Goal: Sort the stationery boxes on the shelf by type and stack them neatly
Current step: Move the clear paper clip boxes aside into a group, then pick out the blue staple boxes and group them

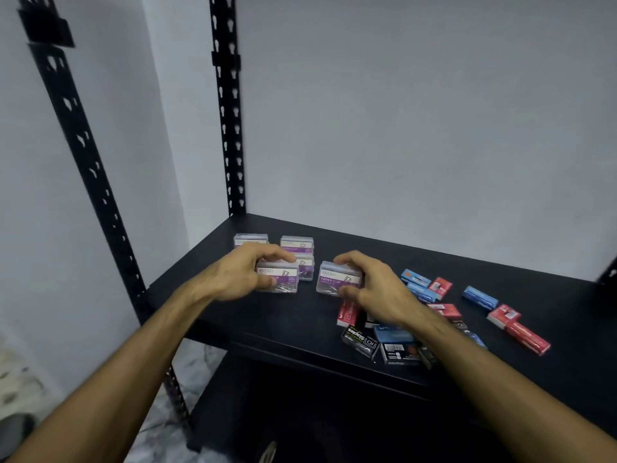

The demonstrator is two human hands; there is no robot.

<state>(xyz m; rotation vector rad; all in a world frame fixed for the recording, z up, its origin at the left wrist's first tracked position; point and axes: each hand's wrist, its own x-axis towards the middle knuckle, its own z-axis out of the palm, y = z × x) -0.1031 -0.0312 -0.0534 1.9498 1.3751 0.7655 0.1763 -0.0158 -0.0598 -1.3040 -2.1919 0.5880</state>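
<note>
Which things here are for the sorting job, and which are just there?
For the job:
left hand
right hand
clear plastic paper clip boxes with purple labels
small red cardboard boxes
small blue cardboard boxes
black staples boxes

Just there:
black metal shelf
grey wall

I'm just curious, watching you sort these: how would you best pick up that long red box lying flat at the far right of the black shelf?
Take the long red cardboard box across its narrow width, near the middle, coming from above. It lies flat with its top face bare, and both long sides look free, so a thumb and fingers could pinch it there, probably without tipping it.
</note>
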